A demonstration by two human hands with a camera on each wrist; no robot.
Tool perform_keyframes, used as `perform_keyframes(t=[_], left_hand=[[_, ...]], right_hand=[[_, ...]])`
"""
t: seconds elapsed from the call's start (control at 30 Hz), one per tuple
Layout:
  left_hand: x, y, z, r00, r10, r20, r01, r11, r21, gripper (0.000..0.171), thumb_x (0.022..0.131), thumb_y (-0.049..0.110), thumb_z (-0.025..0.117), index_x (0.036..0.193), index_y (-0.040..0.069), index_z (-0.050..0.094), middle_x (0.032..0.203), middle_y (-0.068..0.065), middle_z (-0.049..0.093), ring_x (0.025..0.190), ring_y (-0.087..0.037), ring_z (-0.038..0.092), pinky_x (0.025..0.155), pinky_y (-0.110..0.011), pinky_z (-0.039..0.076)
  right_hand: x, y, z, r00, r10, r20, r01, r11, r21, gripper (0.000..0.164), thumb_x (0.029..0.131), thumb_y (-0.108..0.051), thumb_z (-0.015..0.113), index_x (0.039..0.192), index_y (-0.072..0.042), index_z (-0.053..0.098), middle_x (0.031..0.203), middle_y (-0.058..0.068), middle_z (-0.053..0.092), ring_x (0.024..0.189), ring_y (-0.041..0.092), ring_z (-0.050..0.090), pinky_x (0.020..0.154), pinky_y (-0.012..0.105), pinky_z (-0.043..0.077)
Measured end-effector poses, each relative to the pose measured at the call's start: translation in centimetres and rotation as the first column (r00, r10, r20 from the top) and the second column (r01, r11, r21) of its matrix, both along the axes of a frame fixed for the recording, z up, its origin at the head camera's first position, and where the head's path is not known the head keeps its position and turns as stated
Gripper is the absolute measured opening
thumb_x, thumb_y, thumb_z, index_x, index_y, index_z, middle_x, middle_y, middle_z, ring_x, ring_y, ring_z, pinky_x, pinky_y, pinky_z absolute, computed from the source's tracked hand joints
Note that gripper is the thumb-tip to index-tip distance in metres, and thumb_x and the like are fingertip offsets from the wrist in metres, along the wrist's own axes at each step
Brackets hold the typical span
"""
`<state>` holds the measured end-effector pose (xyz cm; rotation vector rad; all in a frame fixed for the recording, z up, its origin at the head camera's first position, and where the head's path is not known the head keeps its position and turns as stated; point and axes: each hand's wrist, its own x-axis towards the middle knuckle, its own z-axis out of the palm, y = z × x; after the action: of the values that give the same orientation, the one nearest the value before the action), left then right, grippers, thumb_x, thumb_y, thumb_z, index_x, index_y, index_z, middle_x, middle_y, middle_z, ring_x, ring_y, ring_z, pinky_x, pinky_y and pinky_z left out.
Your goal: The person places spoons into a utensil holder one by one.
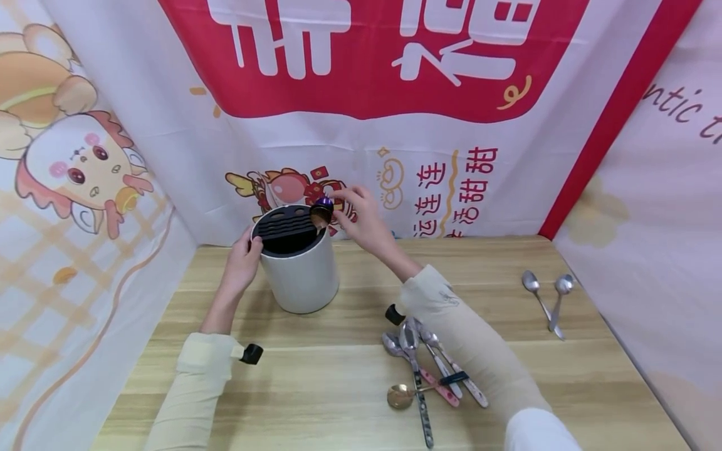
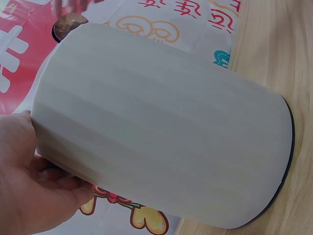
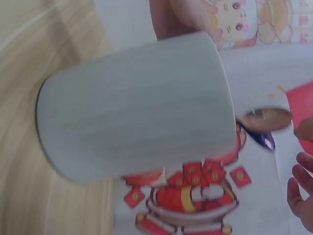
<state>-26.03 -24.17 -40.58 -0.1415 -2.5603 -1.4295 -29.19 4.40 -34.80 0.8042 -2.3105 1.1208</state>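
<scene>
A white cylindrical utensil holder (image 1: 304, 282) with a black slotted top stands towards the back of the table. My left hand (image 1: 244, 257) grips its rim from the left side. Over the right edge of the rim, my right hand (image 1: 363, 219) pinches a copper-coloured spoon (image 3: 269, 119) by its bowl, the bowl pointing up. Close beside that bowl is a second, dark purple spoon (image 3: 263, 140). Both spoons' handles are hidden by the holder. In the left wrist view, the left hand (image 2: 39, 181) has its fingers bent against the holder's wall.
Several spoons (image 1: 408, 338) with patterned handles lie in a pile under my right forearm, a copper spoon (image 1: 400, 396) among them. Two metal spoons (image 1: 555, 307) cross each other near the table's right edge. A printed cloth (image 1: 350, 144) hangs right behind the holder.
</scene>
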Motion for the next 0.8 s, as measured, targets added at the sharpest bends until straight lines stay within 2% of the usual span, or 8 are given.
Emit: perform_keyframes(t=[0.2, 0.33, 0.67, 0.8], left_hand=[[0.0, -0.1, -0.1, 1.000, 0.006, 0.002, -0.006, 1.000, -0.007, 0.051, 0.105, 0.024, 0.033, 0.153, 0.006, 0.038, 0.148, -0.027, 0.047, 0.139, -0.038, 0.040, 0.117, -0.054, 0.031], [0.0, 0.0, -0.1, 1.000, 0.005, 0.005, -0.005, 1.000, -0.007, 0.051, 0.105, 0.024, 0.033, 0.153, 0.006, 0.039, 0.148, -0.027, 0.047, 0.139, -0.038, 0.040, 0.117, -0.054, 0.031], [-0.1, 0.0, -0.1, 1.000, 0.004, 0.008, -0.004, 1.000, 0.002, 0.051, 0.106, 0.025, 0.033, 0.153, 0.008, 0.038, 0.149, -0.025, 0.046, 0.140, -0.037, 0.040, 0.118, -0.054, 0.031], [-0.2, 0.1, -0.1, 1.000, -0.005, -0.001, 0.005, 1.000, 0.015, 0.051, 0.105, 0.024, 0.033, 0.154, 0.008, 0.037, 0.151, -0.024, 0.045, 0.142, -0.036, 0.038, 0.119, -0.053, 0.029]], right_hand=[[-0.1, 3.8, -1.2, 0.999, -0.045, 0.016, 0.046, 0.996, -0.072, 0.033, 0.088, -0.001, 0.069, 0.120, -0.003, 0.066, 0.116, 0.016, 0.066, 0.106, 0.030, 0.060, 0.087, 0.043, 0.054], [0.0, 6.3, -2.2, 0.994, -0.079, 0.069, 0.085, 0.992, -0.088, 0.033, 0.088, -0.001, 0.069, 0.120, -0.002, 0.066, 0.116, 0.017, 0.065, 0.105, 0.034, 0.062, 0.086, 0.048, 0.055], [-0.2, 11.2, -5.3, 0.981, -0.137, 0.140, 0.147, 0.987, -0.064, 0.038, 0.087, 0.002, 0.068, 0.125, -0.002, 0.063, 0.111, 0.018, 0.066, 0.100, 0.032, 0.062, 0.084, 0.048, 0.055], [0.1, 13.1, -6.1, 0.967, -0.180, 0.179, 0.191, 0.981, -0.044, 0.037, 0.089, 0.000, 0.066, 0.126, -0.003, 0.062, 0.107, 0.018, 0.065, 0.098, 0.030, 0.061, 0.084, 0.048, 0.056]])
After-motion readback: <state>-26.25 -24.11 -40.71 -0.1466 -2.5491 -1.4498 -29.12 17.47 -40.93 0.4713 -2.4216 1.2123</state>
